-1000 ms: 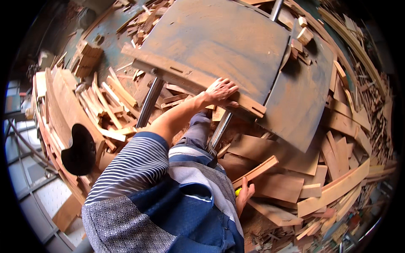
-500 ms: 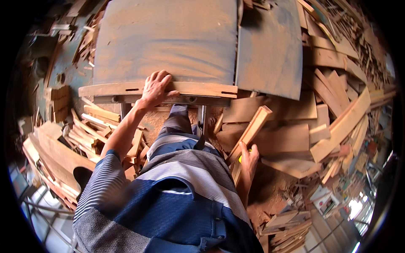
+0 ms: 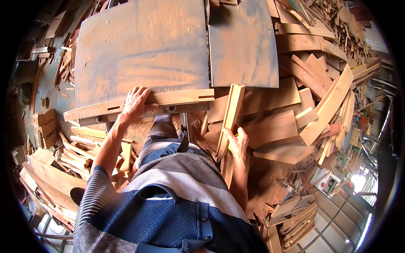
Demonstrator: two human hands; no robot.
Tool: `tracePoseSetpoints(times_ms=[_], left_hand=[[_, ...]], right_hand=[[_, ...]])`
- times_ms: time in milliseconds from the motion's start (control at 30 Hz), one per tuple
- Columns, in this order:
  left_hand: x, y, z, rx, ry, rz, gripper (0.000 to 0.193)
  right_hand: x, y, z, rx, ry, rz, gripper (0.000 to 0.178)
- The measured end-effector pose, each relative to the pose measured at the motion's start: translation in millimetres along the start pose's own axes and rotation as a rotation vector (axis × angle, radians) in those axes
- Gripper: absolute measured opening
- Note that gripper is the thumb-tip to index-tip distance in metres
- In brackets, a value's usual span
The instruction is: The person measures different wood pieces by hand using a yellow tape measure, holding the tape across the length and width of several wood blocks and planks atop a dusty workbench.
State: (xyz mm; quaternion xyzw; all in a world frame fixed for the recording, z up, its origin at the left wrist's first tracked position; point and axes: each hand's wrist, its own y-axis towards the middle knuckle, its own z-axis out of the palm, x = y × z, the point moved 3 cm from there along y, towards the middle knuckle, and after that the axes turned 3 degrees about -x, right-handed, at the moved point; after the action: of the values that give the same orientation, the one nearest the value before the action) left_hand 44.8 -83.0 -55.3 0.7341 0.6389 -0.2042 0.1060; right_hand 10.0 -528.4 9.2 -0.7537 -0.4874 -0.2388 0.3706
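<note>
A long wooden rail (image 3: pixel 181 97) with narrow slots lies along the near edge of a dusty metal machine table (image 3: pixel 139 50). My left hand (image 3: pixel 137 103) is closed over the rail, its fingers curled over the far side and its thumb along the near side. To the right, my right hand (image 3: pixel 237 141) is closed at the side of a grooved wooden bar (image 3: pixel 232 109), which slants up beside the rail's right end. Something small and yellow shows between that hand and the bar, mostly hidden. Another wooden piece (image 3: pixel 227 168) shows below the bar, by my right forearm.
A second metal tabletop (image 3: pixel 244 46) adjoins on the right. Boards (image 3: pixel 274 128) and a curved plank (image 3: pixel 331 111) are heaped to the right. Wood strips (image 3: pixel 78 152) and curved boards (image 3: pixel 55 177) are piled at left. Sawdust (image 3: pixel 270 185) covers the floor near my right arm.
My right hand and the grooved bar have moved forward; the bar's far end now reaches past the rail's right end. My left hand stays on the rail. The whole view has shifted.
</note>
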Motion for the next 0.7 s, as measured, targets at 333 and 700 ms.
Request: tracePoseSetpoints(times_ms=[333, 700], left_hand=[[37.8, 15.6, -22.6, 0.104, -0.094, -0.015, 0.068], [20.0, 12.8, -11.2, 0.222, 0.055, 0.041, 0.070]], right_hand=[[-29.1, -1.2, -8.8, 0.020, 0.019, 0.061, 0.071], [-39.1, -22.7, -10.6, -0.024, -0.070, 0.028, 0.076]])
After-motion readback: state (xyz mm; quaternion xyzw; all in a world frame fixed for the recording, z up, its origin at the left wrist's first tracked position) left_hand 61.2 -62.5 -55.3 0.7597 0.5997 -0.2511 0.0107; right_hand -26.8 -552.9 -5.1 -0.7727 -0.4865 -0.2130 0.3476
